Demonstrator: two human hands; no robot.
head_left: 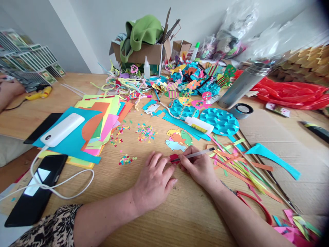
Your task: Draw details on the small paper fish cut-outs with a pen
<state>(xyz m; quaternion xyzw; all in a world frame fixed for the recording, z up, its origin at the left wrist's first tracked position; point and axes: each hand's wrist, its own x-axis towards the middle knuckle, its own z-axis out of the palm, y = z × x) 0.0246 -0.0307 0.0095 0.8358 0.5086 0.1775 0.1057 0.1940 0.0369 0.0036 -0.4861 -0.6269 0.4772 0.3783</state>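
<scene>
My left hand (154,180) lies palm down on the wooden table (180,219), its fingers flat and pressing on a small red paper piece (173,158). My right hand (199,168) is closed around a thin clear pen (195,154) whose tip touches that red piece. Just beyond the hands lie a few cut-out paper fish (177,140) in blue, orange, yellow and green.
A stack of coloured paper (102,123) with a white power bank (61,129) lies at left, a black phone (36,190) nearer. Confetti bits (145,132), a glue bottle (199,124), blue embossed discs (219,120), paper strips (239,164), a metal flask (243,85). Another person's hand (9,91) at far left.
</scene>
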